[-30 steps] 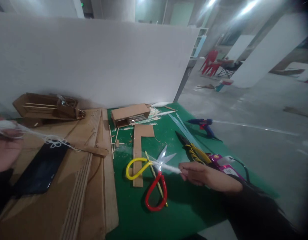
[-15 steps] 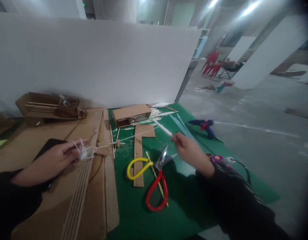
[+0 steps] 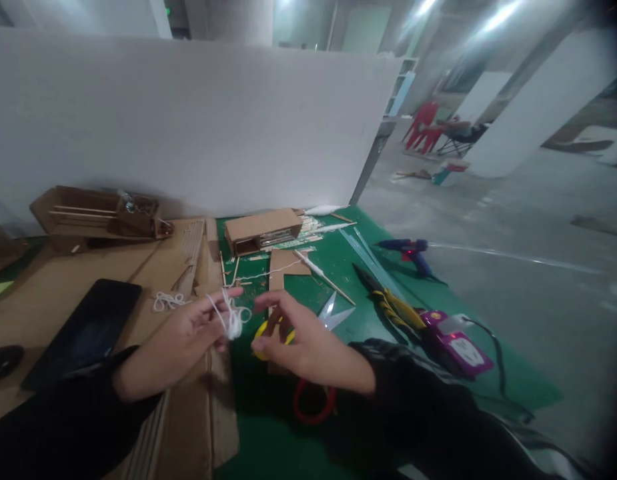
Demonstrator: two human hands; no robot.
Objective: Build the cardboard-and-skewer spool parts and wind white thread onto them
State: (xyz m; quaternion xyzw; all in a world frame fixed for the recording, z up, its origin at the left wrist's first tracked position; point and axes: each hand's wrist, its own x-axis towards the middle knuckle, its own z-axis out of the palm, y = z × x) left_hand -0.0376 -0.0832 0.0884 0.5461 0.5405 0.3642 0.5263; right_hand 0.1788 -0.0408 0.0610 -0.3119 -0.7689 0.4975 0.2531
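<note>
A tangle of white string (image 3: 233, 321) hangs looped around the fingers of my left hand (image 3: 188, 327), which holds it over the board's edge. My right hand (image 3: 293, 333) is just to the right, fingers curved and apart, with nothing seen in them. From the tangle a thin strand runs to a thin stick wound with white string (image 3: 313, 267), lying on the green table. Scissors (image 3: 334, 312) lie beneath my right hand, which partly hides their yellow and red handles. More loose string (image 3: 169, 301) rests on the cardboard left of the tangle.
Behind are a small cardboard box (image 3: 263, 230) and a cardboard structure (image 3: 98, 213), before a white partition (image 3: 188, 127). At right lie a glue gun (image 3: 411, 253), yellow-handled pliers (image 3: 393, 303) and a purple power strip (image 3: 455, 343). A black phone (image 3: 88, 333) lies at left.
My right hand has let go of the string-wound stick, now on the table, and moved left toward my left hand. My left hand has moved right with the tangle; some loose string now lies on the cardboard.
</note>
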